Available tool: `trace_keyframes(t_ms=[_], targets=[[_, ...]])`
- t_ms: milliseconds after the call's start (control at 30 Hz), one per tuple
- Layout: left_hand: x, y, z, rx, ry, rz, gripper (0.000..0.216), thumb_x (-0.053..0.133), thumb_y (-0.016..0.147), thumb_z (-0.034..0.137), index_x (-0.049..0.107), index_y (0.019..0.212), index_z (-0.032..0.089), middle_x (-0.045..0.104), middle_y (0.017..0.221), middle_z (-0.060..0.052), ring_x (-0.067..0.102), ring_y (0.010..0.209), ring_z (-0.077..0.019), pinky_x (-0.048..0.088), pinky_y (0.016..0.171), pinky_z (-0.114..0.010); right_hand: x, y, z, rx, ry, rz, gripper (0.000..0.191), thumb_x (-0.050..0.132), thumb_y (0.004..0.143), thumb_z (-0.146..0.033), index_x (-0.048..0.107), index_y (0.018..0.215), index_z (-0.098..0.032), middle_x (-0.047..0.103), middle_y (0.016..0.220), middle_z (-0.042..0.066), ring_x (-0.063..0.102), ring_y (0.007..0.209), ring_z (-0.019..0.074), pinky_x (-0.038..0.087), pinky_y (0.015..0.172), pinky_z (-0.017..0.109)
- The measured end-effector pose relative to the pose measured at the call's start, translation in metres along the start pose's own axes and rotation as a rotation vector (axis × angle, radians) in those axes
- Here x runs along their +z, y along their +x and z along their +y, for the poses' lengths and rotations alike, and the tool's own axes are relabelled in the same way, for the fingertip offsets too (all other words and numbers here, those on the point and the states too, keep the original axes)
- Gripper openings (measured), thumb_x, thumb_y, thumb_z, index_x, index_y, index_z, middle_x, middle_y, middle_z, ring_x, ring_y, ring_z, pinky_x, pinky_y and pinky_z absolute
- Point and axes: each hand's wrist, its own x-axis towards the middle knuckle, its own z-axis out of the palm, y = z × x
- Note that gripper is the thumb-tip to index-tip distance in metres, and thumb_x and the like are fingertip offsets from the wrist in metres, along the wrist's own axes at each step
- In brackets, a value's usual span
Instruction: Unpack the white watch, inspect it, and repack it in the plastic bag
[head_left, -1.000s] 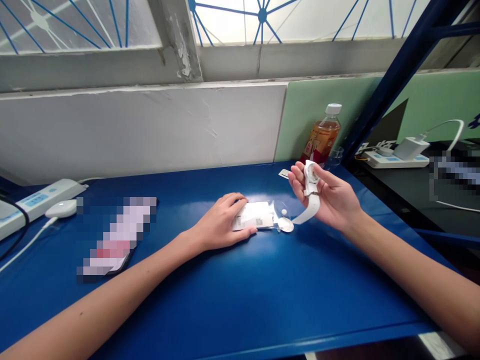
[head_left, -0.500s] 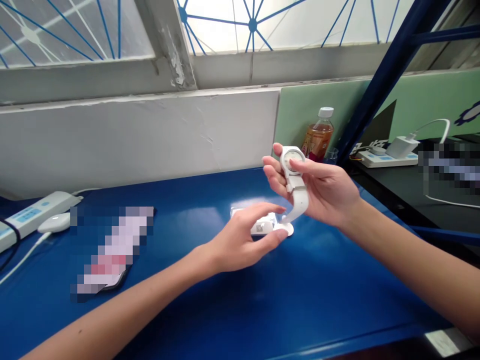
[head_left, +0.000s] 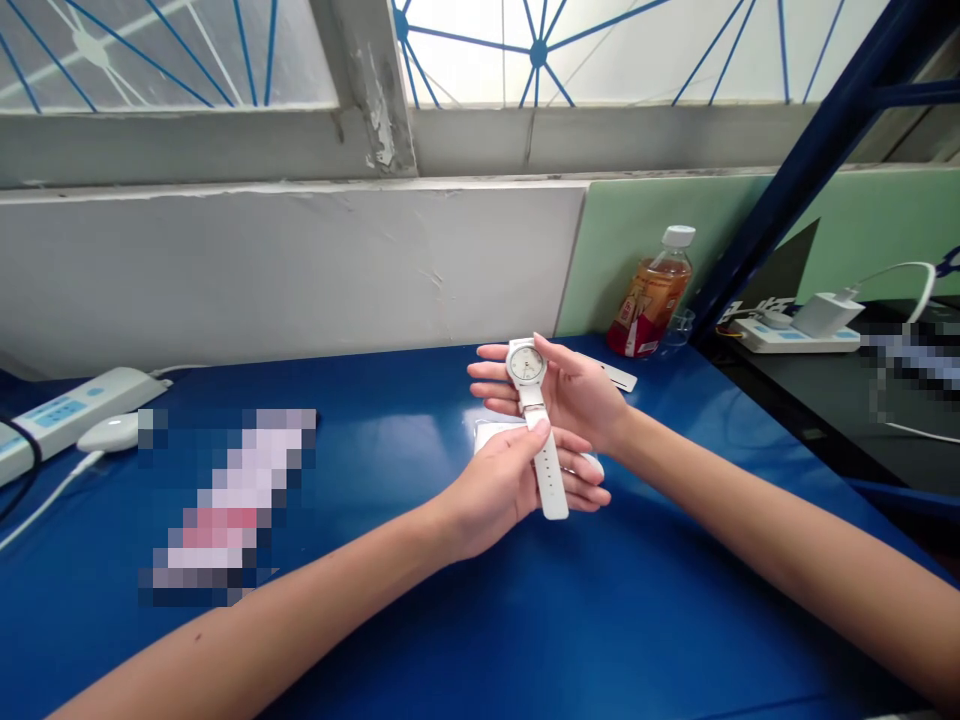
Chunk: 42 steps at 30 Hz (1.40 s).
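Holding: right hand (head_left: 570, 390) grips the round case of a white wristwatch with a pale dial and white rubber strap (head_left: 526, 366), dial turned up toward the camera, above the middle of the glossy blue counter (head_left: 450, 620).
Left hand: left hand (head_left: 517, 480) pinches the lower strap (head_left: 549, 478) between thumb and fingers, so both hands are closed on the one watch.
Under the hands: a clear plastic packet with white contents (head_left: 491, 435) lies flat on the counter, mostly hidden by the left hand.
Far right corner: an amber drink bottle with a white cap and red label (head_left: 651, 295) stands upright against the green panel.
Left edge: a white power strip (head_left: 67, 410) rests beside a white oval charger puck (head_left: 109, 432).
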Motion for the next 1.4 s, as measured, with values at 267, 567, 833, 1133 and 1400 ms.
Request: trace_keyframes(t_ms=[267, 567, 833, 1133, 1400], targets=[[-0.003, 0.0, -0.001, -0.08, 0.014, 0.002, 0.042, 0.036, 0.105, 0.033, 0.066, 0.092, 0.007, 0.073, 0.079, -0.014, 0.074, 0.068, -0.021, 0.058, 0.069, -0.032, -0.015, -0.01, 0.005, 0.028, 0.074, -0.079, 0.047, 0.027, 0.102, -0.039, 0.06, 0.124, -0.012, 0.068, 0.127, 0.013, 0.066, 0.113, 0.0211, 0.044, 0.107, 0.038], [0.003, -0.001, 0.0, -0.109, 0.043, 0.062, 0.042, 0.034, 0.105, 0.031, 0.064, 0.093, 0.004, 0.072, 0.082, -0.018, 0.073, 0.071, -0.0225, 0.06, 0.065, -0.034, -0.016, -0.012, 0.001, 0.036, 0.099, -0.118, 0.056, 0.019, 0.104, -0.037, 0.057, 0.126, -0.003, 0.062, 0.134, 0.018, 0.058, 0.125, 0.023, 0.032, 0.116, 0.038], [0.002, 0.0, -0.003, -0.088, 0.037, 0.097, 0.041, 0.036, 0.105, 0.031, 0.065, 0.094, 0.004, 0.073, 0.091, -0.02, 0.075, 0.08, -0.0243, 0.059, 0.076, -0.035, -0.014, -0.012, 0.002, 0.018, 0.037, -0.07, 0.054, 0.015, 0.106, -0.04, 0.057, 0.127, -0.014, 0.067, 0.128, 0.011, 0.066, 0.113, 0.0202, 0.041, 0.108, 0.039], [0.004, -0.001, 0.004, -0.113, 0.013, 0.122, 0.038, 0.036, 0.104, 0.026, 0.065, 0.101, 0.003, 0.073, 0.102, -0.023, 0.074, 0.091, -0.028, 0.056, 0.085, -0.041, -0.016, -0.012, -0.002, 0.029, 0.03, -0.043, 0.057, 0.015, 0.105, -0.041, 0.058, 0.125, -0.009, 0.062, 0.135, 0.015, 0.064, 0.116, 0.0204, 0.041, 0.109, 0.036], [0.009, 0.001, 0.011, -0.144, 0.042, 0.164, 0.038, 0.036, 0.104, 0.024, 0.065, 0.1, 0.001, 0.072, 0.105, -0.025, 0.074, 0.092, -0.0286, 0.055, 0.087, -0.042, -0.017, -0.015, -0.006, 0.038, 0.009, -0.112, 0.051, 0.02, 0.104, -0.033, 0.059, 0.123, -0.007, 0.063, 0.133, 0.015, 0.059, 0.125, 0.0219, 0.034, 0.115, 0.039]])
